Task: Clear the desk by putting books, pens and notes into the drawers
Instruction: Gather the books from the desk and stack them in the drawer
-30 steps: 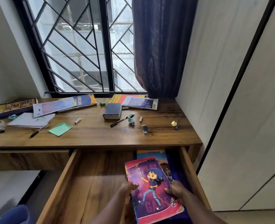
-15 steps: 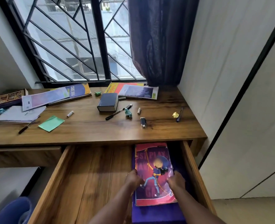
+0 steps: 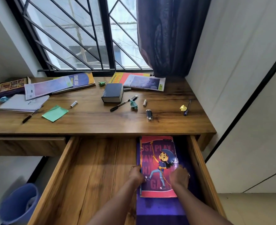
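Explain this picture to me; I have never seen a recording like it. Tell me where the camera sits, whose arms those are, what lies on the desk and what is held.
There is no machine here: a person wears one camera on the head, looking forward and down, so the arms are their own. The left hand and right hand hold a red book by its side edges, lying in the open drawer. On the desk lie a black book, a green note, pens and more books.
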The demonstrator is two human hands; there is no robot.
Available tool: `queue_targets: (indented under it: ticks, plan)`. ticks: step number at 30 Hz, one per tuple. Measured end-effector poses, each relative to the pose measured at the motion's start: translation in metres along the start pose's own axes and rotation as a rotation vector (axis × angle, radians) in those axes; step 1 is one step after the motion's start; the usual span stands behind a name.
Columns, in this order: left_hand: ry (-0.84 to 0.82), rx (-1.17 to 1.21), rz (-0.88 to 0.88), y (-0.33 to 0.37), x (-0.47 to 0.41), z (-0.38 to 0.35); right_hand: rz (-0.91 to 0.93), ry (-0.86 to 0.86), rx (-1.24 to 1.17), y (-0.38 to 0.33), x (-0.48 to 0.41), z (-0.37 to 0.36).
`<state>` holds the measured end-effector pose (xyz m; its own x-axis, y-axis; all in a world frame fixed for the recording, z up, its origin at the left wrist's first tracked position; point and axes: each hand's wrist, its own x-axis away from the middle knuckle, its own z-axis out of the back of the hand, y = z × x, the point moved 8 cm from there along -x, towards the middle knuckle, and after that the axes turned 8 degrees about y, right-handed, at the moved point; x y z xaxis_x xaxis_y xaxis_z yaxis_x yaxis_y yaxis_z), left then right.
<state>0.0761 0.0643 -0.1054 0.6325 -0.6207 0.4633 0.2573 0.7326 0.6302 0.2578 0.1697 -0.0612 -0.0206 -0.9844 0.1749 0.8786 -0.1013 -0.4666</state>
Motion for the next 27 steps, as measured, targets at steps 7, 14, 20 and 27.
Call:
queue_targets:
  ticks: [7, 14, 20, 27]
  plan:
    - [0.014, -0.114, -0.021, 0.009, 0.008, 0.002, 0.117, 0.075, 0.088, -0.014, 0.009, 0.011]
    - [0.148, -0.123, -0.27, 0.112, 0.004, 0.071, 0.623, 0.334, 0.175, -0.103, -0.002, 0.062]
    - [0.298, -0.236, -0.456, 0.213, -0.036, 0.139, 0.656, 0.325, 0.149, -0.186, -0.062, 0.099]
    - [0.384, -0.332, -0.459, 0.273, -0.108, 0.164, 0.715, 0.245, 0.026, -0.252, -0.148, 0.099]
